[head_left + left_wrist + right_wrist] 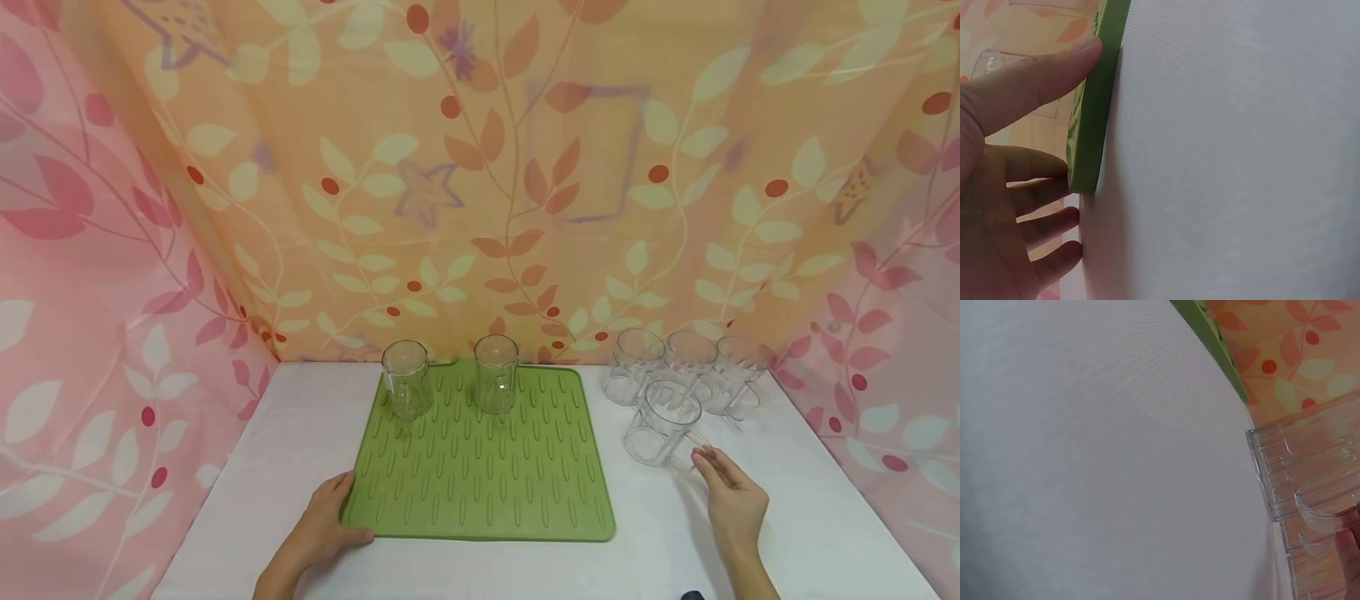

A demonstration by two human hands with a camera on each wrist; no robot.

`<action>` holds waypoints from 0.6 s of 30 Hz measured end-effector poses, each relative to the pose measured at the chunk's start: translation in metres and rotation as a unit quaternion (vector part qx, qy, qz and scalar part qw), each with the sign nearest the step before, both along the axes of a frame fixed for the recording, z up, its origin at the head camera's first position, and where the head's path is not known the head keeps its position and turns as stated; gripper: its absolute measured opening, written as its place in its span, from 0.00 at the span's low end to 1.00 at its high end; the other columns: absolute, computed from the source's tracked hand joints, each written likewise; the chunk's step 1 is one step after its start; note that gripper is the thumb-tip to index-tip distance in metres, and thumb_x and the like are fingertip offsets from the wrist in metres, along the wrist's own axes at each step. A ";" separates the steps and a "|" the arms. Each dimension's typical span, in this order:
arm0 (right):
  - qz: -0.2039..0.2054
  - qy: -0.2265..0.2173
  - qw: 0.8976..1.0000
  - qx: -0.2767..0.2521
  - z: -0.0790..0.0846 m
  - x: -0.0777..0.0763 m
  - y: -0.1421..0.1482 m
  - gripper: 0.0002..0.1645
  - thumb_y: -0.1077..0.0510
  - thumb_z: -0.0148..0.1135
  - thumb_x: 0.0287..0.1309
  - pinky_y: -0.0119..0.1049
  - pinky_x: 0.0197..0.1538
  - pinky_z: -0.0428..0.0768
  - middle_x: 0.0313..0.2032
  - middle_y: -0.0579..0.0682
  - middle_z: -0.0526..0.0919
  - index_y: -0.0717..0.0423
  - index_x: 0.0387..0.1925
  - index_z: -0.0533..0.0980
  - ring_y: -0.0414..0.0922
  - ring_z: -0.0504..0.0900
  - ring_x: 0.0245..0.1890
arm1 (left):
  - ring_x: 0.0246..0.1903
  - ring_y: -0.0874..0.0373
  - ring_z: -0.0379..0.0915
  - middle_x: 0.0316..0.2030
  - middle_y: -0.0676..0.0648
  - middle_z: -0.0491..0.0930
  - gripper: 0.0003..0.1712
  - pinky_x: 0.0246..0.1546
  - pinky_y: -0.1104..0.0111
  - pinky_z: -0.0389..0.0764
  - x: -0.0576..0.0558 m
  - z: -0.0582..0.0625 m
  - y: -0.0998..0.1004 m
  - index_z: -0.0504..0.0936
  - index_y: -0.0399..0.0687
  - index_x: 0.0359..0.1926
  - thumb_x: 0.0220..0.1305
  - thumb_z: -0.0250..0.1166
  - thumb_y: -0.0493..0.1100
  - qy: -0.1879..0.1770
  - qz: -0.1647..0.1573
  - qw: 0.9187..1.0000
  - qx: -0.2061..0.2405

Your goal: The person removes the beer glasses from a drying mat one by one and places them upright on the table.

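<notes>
A green drying mat (pixel 487 475) with raised ridges lies on the white table. My left hand (pixel 322 521) rests at its front left corner. In the left wrist view the thumb (pixel 1054 75) touches the front edge, with the fingertips against the side. To the right of the mat, my right hand (pixel 731 500) pinches the handle of a clear glass mug (pixel 652 429). This mug leans a little to the right; its ribbed side (pixel 1310 456) and handle show in the right wrist view. Two glasses, a left one (pixel 407 383) and a right one (pixel 497 379), stand on the mat's far part.
Behind the held mug, three more clear mugs stand close together at the back right: a left one (pixel 632 371), a middle one (pixel 693 358) and a right one (pixel 735 375). A patterned curtain (pixel 480 208) hangs behind the table. A small dark object (pixel 692 595) shows at the bottom edge.
</notes>
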State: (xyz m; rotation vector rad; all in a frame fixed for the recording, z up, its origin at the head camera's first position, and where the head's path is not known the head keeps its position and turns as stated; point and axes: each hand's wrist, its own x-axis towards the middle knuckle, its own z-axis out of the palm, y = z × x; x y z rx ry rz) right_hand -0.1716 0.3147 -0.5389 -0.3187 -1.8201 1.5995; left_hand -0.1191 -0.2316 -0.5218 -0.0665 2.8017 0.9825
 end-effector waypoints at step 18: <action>-0.005 -0.029 0.999 0.030 0.011 0.006 0.001 0.22 0.72 0.68 0.51 0.13 0.40 0.78 0.30 0.22 0.84 0.76 0.49 0.77 0.21 0.83 0.31 | 0.68 0.30 0.53 0.68 0.28 0.61 0.64 0.67 0.39 0.60 -0.001 0.002 0.001 0.57 0.26 0.70 0.36 0.81 0.48 -0.005 0.003 1.000 -0.008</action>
